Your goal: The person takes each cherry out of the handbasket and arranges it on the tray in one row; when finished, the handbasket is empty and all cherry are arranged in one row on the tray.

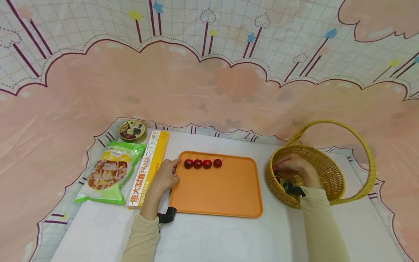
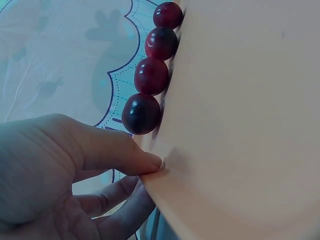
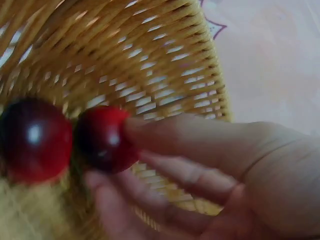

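Four-sided and orange, the tray carries a row of several dark red cherries along its far edge. My left hand pinches the tray's left rim near the far corner; in the left wrist view the thumb lies on top of the rim with fingers below. Inside the yellow wicker basket, my right hand holds a cherry between thumb and fingers. Another cherry sits beside it in the basket, left of the held one in the right wrist view.
Left of the tray lie a yellow and white pasta box and a green-edged food bag. A round tin stands behind them. The basket's tall handle arches out to the right. A patterned cloth hangs behind the white table.
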{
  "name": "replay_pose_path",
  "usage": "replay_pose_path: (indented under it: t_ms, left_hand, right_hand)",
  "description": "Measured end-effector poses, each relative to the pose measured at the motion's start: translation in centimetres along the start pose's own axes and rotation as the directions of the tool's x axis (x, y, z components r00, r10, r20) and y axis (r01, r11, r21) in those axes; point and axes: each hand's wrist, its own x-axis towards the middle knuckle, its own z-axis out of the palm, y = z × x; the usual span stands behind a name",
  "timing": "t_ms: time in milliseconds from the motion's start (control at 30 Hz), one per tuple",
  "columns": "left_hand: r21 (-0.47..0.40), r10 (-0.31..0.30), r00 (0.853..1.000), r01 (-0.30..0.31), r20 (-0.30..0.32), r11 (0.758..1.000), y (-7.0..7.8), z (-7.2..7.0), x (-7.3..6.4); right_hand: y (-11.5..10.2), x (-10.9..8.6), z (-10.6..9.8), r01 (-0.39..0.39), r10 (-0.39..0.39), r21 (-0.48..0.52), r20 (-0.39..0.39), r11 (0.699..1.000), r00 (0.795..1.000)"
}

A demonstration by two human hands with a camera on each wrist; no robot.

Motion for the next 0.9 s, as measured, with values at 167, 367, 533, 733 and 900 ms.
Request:
replay_pose_path:
  t_ms: [167, 367, 533, 733, 900]
  left_hand:
    - [-0.002, -0.006, 1.000, 0.006, 0.002, 1.000, 0.0, -0.1, 0.1]
    - [-0.005, -0.009, 1.000, 0.009, 0.005, 1.000, 0.0, -0.1, 0.1]
    - [-0.005, -0.018, 1.000, 0.019, 0.007, 1.000, -0.2, 0.0, 0.2]
    - [-0.005, -0.010, 1.000, 0.010, -0.004, 1.000, -0.4, 0.0, 0.2]
    - [-0.006, -0.006, 1.000, 0.006, -0.006, 1.000, -0.3, 0.1, 0.2]
  right_hand:
    - [-1.7, -1.6, -1.0, 0.045, -0.038, 0.041, -0.153, 0.998, 0.987]
    - [-4.9, -2.8, -0.3, 0.166, -0.177, -0.061, -0.278, 0.984, 0.944]
    - [-7.5, -1.7, 3.1, 0.223, -0.231, -0.060, -0.270, 0.973, 0.935]
    - [-8.3, 2.0, 8.8, 0.241, -0.231, 0.028, -0.204, 0.970, 0.951]
    - [-7.4, 4.2, 12.2, 0.171, -0.153, 0.069, -0.213, 0.983, 0.965]
